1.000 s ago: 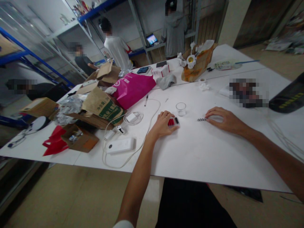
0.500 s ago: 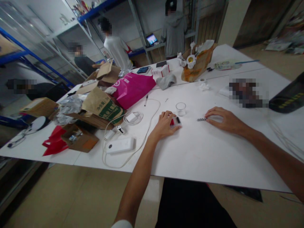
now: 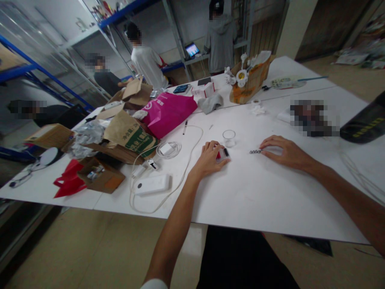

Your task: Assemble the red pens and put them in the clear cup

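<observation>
My left hand (image 3: pixel 211 159) rests on the white table (image 3: pixel 252 204) with its fingers and thumb around a small clear box (image 3: pixel 225 158). Red and black pieces show inside the box, and part of it is hidden under the hand. My right hand (image 3: pixel 278 151) pinches the end of a short, dark, beaded-looking strip (image 3: pixel 255 151) between thumb and fingers, close to the tabletop. The strip's exact kind is too small to make out. Between the hands, slightly farther back, stands a clear glass cup (image 3: pixel 229 138).
Left of my left arm lie a white power bank (image 3: pixel 152 184), a coiled cable with a charger (image 3: pixel 167 149) and a pen (image 3: pixel 185 127). Behind are a pink bag (image 3: pixel 171 110), cardboard boxes (image 3: pixel 101 178) and a grey cloth (image 3: pixel 210 103). A black bottle-like object (image 3: pixel 363 124) lies at right. Several people stand beyond.
</observation>
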Available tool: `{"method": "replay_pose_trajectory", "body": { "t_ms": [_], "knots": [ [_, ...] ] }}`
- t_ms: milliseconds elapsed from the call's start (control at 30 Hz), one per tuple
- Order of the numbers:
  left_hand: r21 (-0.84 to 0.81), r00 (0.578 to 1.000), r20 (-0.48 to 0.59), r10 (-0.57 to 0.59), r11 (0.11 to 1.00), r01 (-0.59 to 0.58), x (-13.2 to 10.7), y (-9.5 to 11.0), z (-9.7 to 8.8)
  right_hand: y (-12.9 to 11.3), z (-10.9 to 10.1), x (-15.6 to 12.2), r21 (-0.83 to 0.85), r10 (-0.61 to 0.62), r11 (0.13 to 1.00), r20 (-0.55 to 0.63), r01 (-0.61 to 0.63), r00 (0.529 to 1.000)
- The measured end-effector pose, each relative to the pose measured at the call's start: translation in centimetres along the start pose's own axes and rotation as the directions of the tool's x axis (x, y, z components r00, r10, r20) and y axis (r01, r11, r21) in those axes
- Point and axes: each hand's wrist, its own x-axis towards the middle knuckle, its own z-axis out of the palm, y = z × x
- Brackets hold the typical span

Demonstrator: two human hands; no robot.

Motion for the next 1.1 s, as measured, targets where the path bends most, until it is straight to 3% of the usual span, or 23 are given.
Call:
{"method": "replay_pose_trajectory", "body": {
  "t_ms": [1100],
  "knots": [
    [0.02,1.0,-0.003,0.028,0.999,-0.028,-0.3,-1.3,-1.6,-0.1,-0.3,0.0,-0.005,0.021,1.0,0.012,-0.021,1.0]
  ]
}}
